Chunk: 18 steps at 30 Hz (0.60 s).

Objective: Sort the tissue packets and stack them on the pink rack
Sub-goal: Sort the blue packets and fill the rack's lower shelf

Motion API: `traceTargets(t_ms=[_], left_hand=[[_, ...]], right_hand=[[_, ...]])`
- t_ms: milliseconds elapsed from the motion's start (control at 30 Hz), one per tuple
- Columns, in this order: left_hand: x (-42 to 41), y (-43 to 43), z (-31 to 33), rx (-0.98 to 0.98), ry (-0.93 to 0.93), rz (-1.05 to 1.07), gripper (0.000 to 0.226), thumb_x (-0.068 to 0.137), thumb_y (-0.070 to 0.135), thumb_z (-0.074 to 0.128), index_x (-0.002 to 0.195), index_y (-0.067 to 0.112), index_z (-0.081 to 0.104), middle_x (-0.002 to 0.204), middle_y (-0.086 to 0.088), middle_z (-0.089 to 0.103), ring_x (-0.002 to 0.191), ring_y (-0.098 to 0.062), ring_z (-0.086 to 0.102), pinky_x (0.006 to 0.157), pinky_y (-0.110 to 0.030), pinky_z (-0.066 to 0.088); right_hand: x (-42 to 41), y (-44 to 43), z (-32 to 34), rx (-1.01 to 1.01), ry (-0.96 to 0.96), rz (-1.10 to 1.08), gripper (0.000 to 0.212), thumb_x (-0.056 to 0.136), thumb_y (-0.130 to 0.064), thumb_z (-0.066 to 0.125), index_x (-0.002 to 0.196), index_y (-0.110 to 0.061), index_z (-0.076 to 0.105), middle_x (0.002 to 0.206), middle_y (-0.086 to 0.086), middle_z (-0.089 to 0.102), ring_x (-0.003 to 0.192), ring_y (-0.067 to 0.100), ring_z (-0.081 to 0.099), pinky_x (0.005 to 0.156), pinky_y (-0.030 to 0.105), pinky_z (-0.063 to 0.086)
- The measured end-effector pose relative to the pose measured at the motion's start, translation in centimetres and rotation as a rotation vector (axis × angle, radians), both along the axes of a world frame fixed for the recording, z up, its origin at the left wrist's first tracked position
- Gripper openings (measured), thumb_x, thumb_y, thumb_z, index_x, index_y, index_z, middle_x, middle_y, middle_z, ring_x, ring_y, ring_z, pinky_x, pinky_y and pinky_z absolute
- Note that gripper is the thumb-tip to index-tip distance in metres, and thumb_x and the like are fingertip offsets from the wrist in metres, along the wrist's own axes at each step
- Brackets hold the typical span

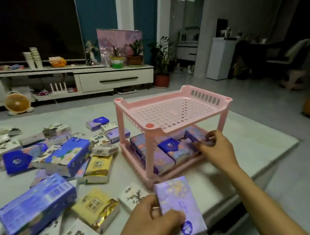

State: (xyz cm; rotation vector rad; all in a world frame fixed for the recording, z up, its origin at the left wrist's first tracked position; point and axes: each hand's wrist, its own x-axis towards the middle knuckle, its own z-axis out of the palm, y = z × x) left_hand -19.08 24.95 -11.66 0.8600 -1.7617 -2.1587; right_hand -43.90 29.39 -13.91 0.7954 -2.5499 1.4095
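Gripped in left hand (155, 217), just before pink rack (136, 107): lilac packet (176, 199). Pinched by right hand (217, 148) on rack's lower shelf: purple packet (196, 133). Left of rack, loose packets (67, 158): print blurred, unreadable.

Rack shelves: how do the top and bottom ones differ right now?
The top shelf holds no packets; the bottom shelf is packed with purple packets. The right hand grips a packet on the bottom shelf; no hand touches the top shelf. Both shelves are pink.
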Motion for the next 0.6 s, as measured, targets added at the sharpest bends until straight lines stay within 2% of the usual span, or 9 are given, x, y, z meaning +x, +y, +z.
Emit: traceTargets(t_ms=[33,100,167,233,333,400,467,533,600], left_hand=[[-0.5,-0.2,-0.4,0.034,0.007,0.006,0.041,0.043,0.016,0.063,0.084,0.014,0.068,0.083,-0.017,0.072,0.067,-0.017,0.065,0.070,-0.021,0.054],[-1.7,-0.5,-0.9,0.125,0.010,0.011,0.037,0.045,0.009,0.063,0.081,0.008,0.071,0.089,-0.027,0.068,0.081,-0.035,0.067,0.085,-0.045,0.053],[-3.1,-0.5,-1.3,0.178,-0.013,0.024,0.027,0.055,0.005,0.066,0.082,0.004,0.070,0.088,-0.032,0.064,0.080,-0.042,0.066,0.077,-0.054,0.054],[-4.8,-0.2,-1.7,0.263,0.014,0.076,0.016,0.069,-0.006,0.063,0.085,-0.003,0.062,0.080,-0.027,0.061,0.067,-0.036,0.064,0.056,-0.045,0.057],[-7.6,0.4,-1.6,0.297,0.036,0.139,0.008,0.076,-0.009,0.058,0.080,-0.002,0.057,0.076,-0.024,0.060,0.057,-0.030,0.061,0.046,-0.038,0.056],[-9.1,0.6,-1.5,0.234,0.068,0.173,0.009,0.073,-0.007,0.061,0.081,-0.004,0.058,0.079,-0.025,0.061,0.059,-0.028,0.061,0.049,-0.036,0.057],[-10.3,0.9,-1.1,0.164,0.117,0.209,0.014,0.074,-0.002,0.063,0.087,-0.005,0.059,0.080,-0.023,0.065,0.063,-0.025,0.061,0.054,-0.033,0.058],[-11.4,1.1,-0.6,0.062,0.170,0.241,0.011,0.080,0.000,0.061,0.090,0.002,0.061,0.078,-0.013,0.069,0.064,-0.019,0.062,0.063,-0.033,0.058],[-12.7,1.1,-0.3,-0.069,0.181,0.274,0.012,0.082,0.004,0.060,0.093,0.008,0.060,0.081,-0.009,0.070,0.069,-0.019,0.064,0.072,-0.038,0.056]], right_hand=[[-0.4,-0.3,-0.2,0.029,0.018,-0.001,0.040,0.070,-0.033,0.075,0.097,-0.010,0.059,0.099,0.013,0.065,0.093,0.029,0.059,0.072,0.027,0.039],[-0.8,-0.7,-0.5,0.058,0.039,0.023,0.034,0.072,-0.037,0.072,0.092,-0.012,0.060,0.098,0.012,0.066,0.091,0.027,0.059,0.074,0.026,0.040],[-0.8,-1.1,-0.8,0.001,0.004,0.072,0.024,0.081,-0.031,0.068,0.088,-0.009,0.063,0.096,0.011,0.068,0.084,0.019,0.058,0.065,0.014,0.039],[-0.7,-1.4,-1.0,-0.029,-0.035,0.128,0.016,0.088,-0.025,0.061,0.084,-0.010,0.065,0.094,0.009,0.069,0.080,0.013,0.057,0.058,0.005,0.036],[-0.3,-1.1,-1.0,-0.025,-0.073,0.211,0.015,0.091,-0.017,0.055,0.077,-0.019,0.061,0.082,0.004,0.069,0.070,0.006,0.059,0.064,0.016,0.040],[-0.1,-0.2,-0.5,-0.066,-0.082,0.205,0.018,0.090,-0.010,0.054,0.076,-0.020,0.059,0.073,-0.007,0.064,0.062,-0.005,0.056,0.060,0.010,0.039],[0.3,1.1,0.5,-0.134,-0.105,0.152,0.016,0.090,-0.012,0.055,0.075,-0.018,0.058,0.069,-0.010,0.060,0.059,-0.002,0.053,0.058,0.007,0.039],[1.4,2.7,1.5,-0.231,-0.309,0.187,0.017,0.091,-0.020,0.054,0.075,-0.015,0.058,0.065,-0.005,0.060,0.057,0.006,0.055,0.061,0.018,0.044],[2.6,4.0,2.3,-0.251,-0.587,0.309,0.017,0.092,-0.026,0.052,0.082,-0.014,0.059,0.064,-0.003,0.062,0.056,0.012,0.058,0.056,0.025,0.046]])
